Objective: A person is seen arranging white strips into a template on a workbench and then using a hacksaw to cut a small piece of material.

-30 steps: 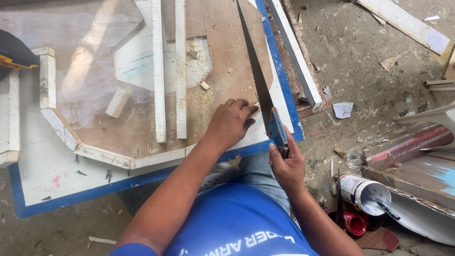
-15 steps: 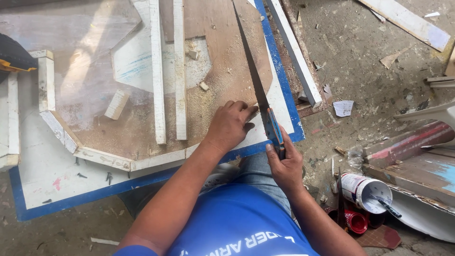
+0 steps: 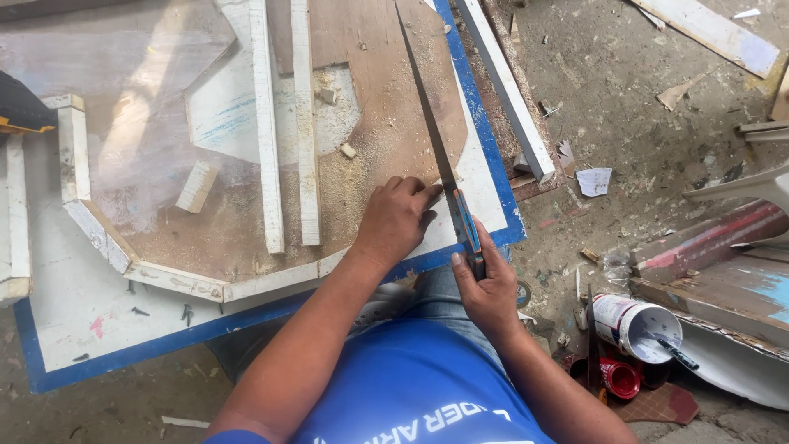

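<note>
R hand [image 3: 486,284] clamped on handle of handsaw [image 3: 436,148], fingers wrapped round the grip, thumb on top. Saw blade runs up & away across the brown board [image 3: 386,99], tip near top edge of view. Blade sits on the board's right part, just inside the white-and-blue panel edge [image 3: 485,156].

L hand [image 3: 396,220] flat on board just left of blade, fingers together & bent, fingertips touching or nearly touching the blade side, can't tell which. Not gripping anything.

Sawdust [image 3: 362,177] spread over board around L hand. Two white strips [image 3: 283,123] lie parallel on board, left of hands. Small wood offcut [image 3: 198,186] further left, apart from strips. White angled frame pieces [image 3: 189,279] along lower board edge. A few dark screws [image 3: 187,312] on white panel below the frame.

Containers: white tin [image 3: 633,325] on its side on ground, right of R hand, open mouth facing right, inside looks white; contents unclear. A dark stick-like tool [image 3: 670,349] lies at its mouth. Red round tin or lid [image 3: 618,378] just below it, contents not readable.

Long white batten [image 3: 505,90] on ground right of panel. Person in blue shirt [image 3: 419,395].
</note>
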